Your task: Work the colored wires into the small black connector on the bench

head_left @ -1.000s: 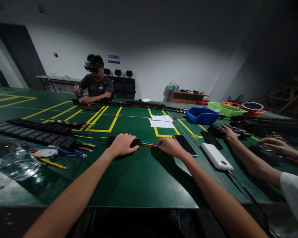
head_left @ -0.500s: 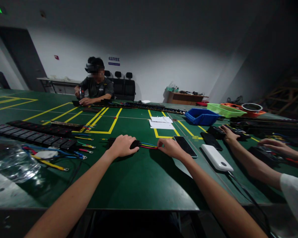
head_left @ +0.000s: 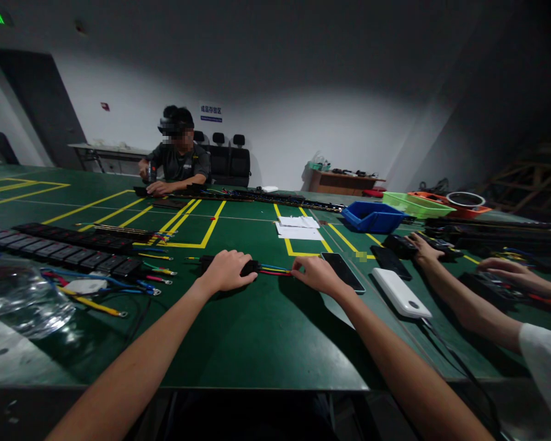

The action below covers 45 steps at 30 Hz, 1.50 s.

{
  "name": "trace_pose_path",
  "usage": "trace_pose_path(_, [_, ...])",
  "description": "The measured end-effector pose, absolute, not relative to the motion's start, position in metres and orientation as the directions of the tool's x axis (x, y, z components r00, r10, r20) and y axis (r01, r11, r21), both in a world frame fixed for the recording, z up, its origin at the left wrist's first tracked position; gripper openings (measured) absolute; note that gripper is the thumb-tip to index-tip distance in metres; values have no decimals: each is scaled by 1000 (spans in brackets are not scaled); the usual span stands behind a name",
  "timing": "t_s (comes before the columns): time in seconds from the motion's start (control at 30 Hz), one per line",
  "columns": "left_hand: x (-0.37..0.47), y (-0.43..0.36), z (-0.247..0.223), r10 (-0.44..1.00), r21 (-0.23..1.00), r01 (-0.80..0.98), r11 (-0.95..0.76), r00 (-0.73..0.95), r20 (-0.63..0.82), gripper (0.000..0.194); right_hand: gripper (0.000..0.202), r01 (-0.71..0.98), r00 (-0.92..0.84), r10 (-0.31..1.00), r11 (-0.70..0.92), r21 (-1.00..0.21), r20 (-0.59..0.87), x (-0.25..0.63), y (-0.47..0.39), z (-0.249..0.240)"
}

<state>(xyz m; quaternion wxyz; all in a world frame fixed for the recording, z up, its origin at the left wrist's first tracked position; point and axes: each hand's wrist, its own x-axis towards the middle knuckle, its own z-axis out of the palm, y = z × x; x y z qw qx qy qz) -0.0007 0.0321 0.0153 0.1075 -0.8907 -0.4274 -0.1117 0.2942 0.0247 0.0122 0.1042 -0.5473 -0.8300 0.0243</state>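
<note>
The left hand lies over a black block on the green tabletop, well to the left of the phone. Its fingers sit close together across the block's top, with the thumb along the near side, gripping it. Blue, yellow and red wires run from the block toward the phone and end at the right hand, just beside the phone's left edge. The thumb and forefinger there pinch the wires; the other fingers are curled in.

To the right of the phone are a dark flat slab and a white power bank. Farther right, a co-worker's hand rests on another black device. Beyond the phone lie white paper sheets, to its left, and a blue bin, to its right. Far left of the phone are a row of black modules and a clear bottle.
</note>
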Motion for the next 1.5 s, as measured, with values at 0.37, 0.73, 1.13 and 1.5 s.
trace_pose_path(0.37, [1,31,17,752,-100,795,-599,601,273,47,18,934,-306,936,331,-136,176,290,21,17])
trace_pose_path(0.73, [1,31,17,748,-90,792,-604,603,278,48,19,932,-328,940,338,-129,95,291,22,14])
trace_pose_path(1.13, [0,31,16,745,-81,789,-610,605,283,48,14,898,-354,926,375,-229,131,294,29,5])
trace_pose_path(1.5, [0,32,16,743,-89,788,-610,607,282,47,17,894,-375,921,389,-220,105,296,30,5])
